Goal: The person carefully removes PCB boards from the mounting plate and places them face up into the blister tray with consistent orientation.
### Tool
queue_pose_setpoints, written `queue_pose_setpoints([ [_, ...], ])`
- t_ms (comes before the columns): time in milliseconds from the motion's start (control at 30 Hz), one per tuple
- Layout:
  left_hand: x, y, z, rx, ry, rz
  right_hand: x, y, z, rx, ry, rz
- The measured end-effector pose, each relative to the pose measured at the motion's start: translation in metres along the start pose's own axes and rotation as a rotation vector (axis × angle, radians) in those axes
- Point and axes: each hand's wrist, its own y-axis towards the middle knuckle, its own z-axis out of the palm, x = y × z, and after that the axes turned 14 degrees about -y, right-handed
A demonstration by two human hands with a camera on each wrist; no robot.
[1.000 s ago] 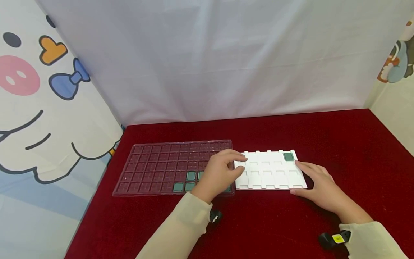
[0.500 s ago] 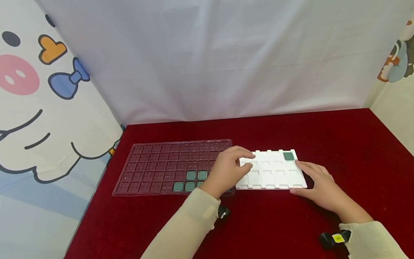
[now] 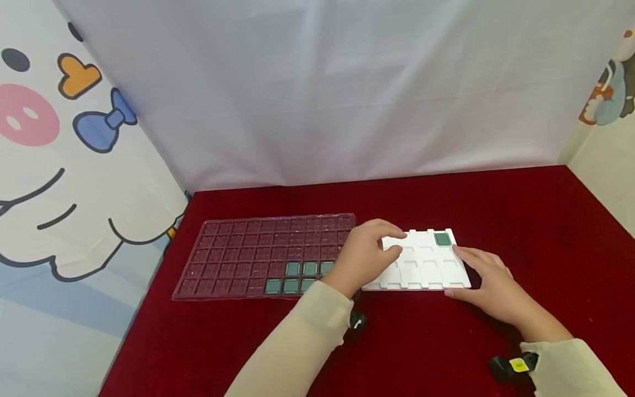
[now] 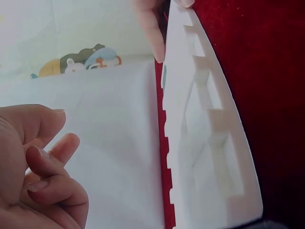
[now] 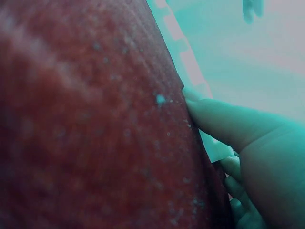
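Note:
My left hand [image 3: 369,252] hovers over the left part of a white plastic tray [image 3: 428,270]. Its thumb and index finger stand apart, and I see nothing between them; in the left wrist view its other fingers [image 4: 57,191] are loosely curled. My right hand [image 3: 491,284] holds the tray's right end, thumb at the front corner and index finger at the right side. In the right wrist view the thumb [image 5: 224,119] lies against the tray's edge. One small green square chip [image 3: 443,239] sits in the tray's far right pocket.
Left of the white tray lies a larger clear plastic tray [image 3: 238,253] of many pockets. Several green chips [image 3: 292,269] fill its near right pockets, partly hidden by my left hand. A red cloth [image 3: 421,342] covers the table; a white curtain [image 3: 347,99] hangs behind.
My left hand has moved right, from the white tray's left edge to farther over it, uncovering more green chips in the clear tray. My right hand and both trays have stayed put.

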Motion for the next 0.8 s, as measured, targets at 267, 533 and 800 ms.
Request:
queue_pose_setpoints([
  [267, -0.002, 0.008, 0.009, 0.013, -0.020, 0.000, 0.000, 0.000, 0.000, 0.005, 0.007, 0.003],
  [533, -0.004, 0.015, 0.019, 0.037, -0.034, 0.019, -0.002, 0.000, 0.001, -0.001, 0.006, -0.003],
  [800, -0.005, 0.021, 0.035, 0.048, -0.050, 0.029, -0.002, 0.000, 0.000, -0.019, 0.018, -0.025],
])
